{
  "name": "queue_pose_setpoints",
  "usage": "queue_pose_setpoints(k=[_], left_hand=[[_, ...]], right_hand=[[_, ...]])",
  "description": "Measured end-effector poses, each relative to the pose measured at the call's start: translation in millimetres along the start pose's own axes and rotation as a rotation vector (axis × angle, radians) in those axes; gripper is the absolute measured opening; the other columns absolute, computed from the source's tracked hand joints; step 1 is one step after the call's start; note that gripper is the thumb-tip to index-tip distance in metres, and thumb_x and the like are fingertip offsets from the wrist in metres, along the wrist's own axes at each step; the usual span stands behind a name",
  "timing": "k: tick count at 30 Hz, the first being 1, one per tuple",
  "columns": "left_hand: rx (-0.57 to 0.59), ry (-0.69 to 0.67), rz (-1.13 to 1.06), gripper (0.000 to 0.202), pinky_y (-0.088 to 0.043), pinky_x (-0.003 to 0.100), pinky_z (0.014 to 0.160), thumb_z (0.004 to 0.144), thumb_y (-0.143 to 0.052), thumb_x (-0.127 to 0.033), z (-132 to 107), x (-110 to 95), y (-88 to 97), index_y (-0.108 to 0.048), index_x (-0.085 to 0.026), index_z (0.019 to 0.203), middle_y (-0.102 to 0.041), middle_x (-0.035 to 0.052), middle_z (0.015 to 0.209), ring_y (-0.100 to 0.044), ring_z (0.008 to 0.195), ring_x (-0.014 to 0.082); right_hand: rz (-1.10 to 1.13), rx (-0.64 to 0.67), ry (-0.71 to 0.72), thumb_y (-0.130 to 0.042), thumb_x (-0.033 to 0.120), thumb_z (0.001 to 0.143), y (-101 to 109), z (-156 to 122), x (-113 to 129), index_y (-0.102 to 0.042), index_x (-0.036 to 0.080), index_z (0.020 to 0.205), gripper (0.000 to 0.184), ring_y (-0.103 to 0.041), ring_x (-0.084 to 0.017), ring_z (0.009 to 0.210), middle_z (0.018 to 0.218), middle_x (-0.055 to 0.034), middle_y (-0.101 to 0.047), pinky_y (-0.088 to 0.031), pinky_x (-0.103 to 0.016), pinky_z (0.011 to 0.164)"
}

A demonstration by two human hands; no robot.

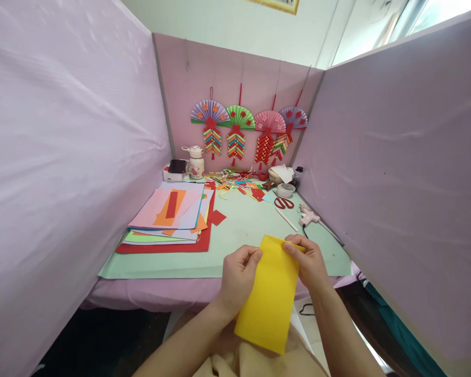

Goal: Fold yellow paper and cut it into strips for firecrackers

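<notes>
A yellow sheet of paper (270, 298) is held up between my two hands, in front of the table's near edge and above my lap. My left hand (239, 275) pinches its upper left edge between thumb and fingers. At the upper right corner my right hand (308, 262) grips the paper, and a narrow yellow flap sticks out past the thumb, so the sheet looks folded or bent there. The lower end hangs free, tilted a little to the left.
Stacked coloured paper (162, 209) lies at the left, a red square (218, 218) beside it. Red-handled scissors (284, 202), a white pen-like stick (286, 220) and a glue gun (309, 215) lie at the right. Paper scraps (239, 183), a bottle (196, 163) and hanging paper fans (240, 118) are behind.
</notes>
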State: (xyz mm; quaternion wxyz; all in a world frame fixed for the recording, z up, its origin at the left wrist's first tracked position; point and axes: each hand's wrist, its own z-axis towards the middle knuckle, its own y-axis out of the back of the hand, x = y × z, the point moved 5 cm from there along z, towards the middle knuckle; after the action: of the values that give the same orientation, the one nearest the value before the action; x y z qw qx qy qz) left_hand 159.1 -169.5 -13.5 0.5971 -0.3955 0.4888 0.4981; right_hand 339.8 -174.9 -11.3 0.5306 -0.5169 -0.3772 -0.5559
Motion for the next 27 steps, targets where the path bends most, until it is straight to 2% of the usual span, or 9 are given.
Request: queue_pose_setpoints(k=[4,9,11,17,19,23,27], left_hand=[[-0.015,-0.069,0.062,0.022,-0.040,0.021,0.059,0.087,-0.052,-0.032,-1.8,-1.3,2.8,-0.062,-0.016,0.074,-0.061,0.0007,0.068,-0.052,0.062,0.0123],[0.059,-0.019,-0.094,0.014,-0.045,0.023,0.070,0.083,-0.058,-0.030,10.1,-1.2,3.2,-0.063,-0.017,0.082,-0.064,0.0019,0.081,-0.058,0.076,0.0149],[0.033,-0.023,-0.109,0.011,-0.046,0.024,0.074,0.081,-0.060,-0.028,14.0,-1.7,5.9,-0.063,-0.017,0.082,-0.064,0.0019,0.082,-0.058,0.079,0.0152],[-0.055,-0.115,-0.010,0.009,-0.043,0.023,0.069,0.082,-0.057,-0.022,10.2,-3.5,10.7,-0.058,-0.017,0.074,-0.058,-0.0008,0.073,-0.054,0.073,0.0130],[-0.040,-0.098,-0.020,0.010,-0.044,0.023,0.069,0.083,-0.056,-0.023,9.4,-5.0,10.1,-0.059,-0.017,0.075,-0.060,-0.0005,0.074,-0.054,0.074,0.0131],[-0.010,-0.031,-0.083,0.012,-0.045,0.024,0.077,0.080,-0.062,-0.026,12.0,-10.1,8.9,-0.065,-0.018,0.089,-0.066,0.0017,0.090,-0.059,0.087,0.0153],[-0.063,0.031,-0.173,0.014,-0.046,0.024,0.072,0.079,-0.065,-0.031,13.7,-8.4,9.2,-0.065,-0.017,0.078,-0.065,0.0010,0.079,-0.059,0.078,0.0148]], right_hand=[[-0.033,0.039,-0.027,-0.072,0.038,0.071,-6.0,-2.4,3.0,-0.058,0.019,0.065,0.024,-0.044,-0.012,0.060,0.068,0.0014,-0.051,-0.034,-0.024,0.053],[-0.076,0.036,0.048,-0.071,0.036,0.073,-3.7,-0.4,1.5,-0.059,0.018,0.066,0.023,-0.043,-0.011,0.059,0.067,0.0014,-0.051,-0.032,-0.024,0.052],[-0.115,0.043,0.086,-0.070,0.034,0.075,-3.6,-0.9,1.5,-0.059,0.018,0.066,0.021,-0.042,-0.011,0.060,0.067,0.0013,-0.051,-0.031,-0.024,0.052],[-0.222,0.062,0.106,-0.068,0.035,0.077,-10.1,-8.5,10.9,-0.058,0.019,0.066,0.022,-0.042,-0.011,0.059,0.063,0.0012,-0.050,-0.031,-0.023,0.051],[-0.248,0.057,0.097,-0.068,0.035,0.078,-11.3,-10.6,15.3,-0.057,0.019,0.066,0.023,-0.042,-0.011,0.059,0.063,0.0014,-0.049,-0.031,-0.023,0.051],[-0.286,0.063,0.111,-0.066,0.036,0.079,-12.5,-12.6,21.3,-0.057,0.018,0.067,0.023,-0.042,-0.011,0.060,0.064,0.0012,-0.049,-0.031,-0.023,0.051],[-0.306,0.078,0.137,-0.066,0.036,0.079,-14.7,-13.7,22.2,-0.058,0.018,0.068,0.023,-0.044,-0.012,0.061,0.066,0.0003,-0.051,-0.032,-0.023,0.052]])
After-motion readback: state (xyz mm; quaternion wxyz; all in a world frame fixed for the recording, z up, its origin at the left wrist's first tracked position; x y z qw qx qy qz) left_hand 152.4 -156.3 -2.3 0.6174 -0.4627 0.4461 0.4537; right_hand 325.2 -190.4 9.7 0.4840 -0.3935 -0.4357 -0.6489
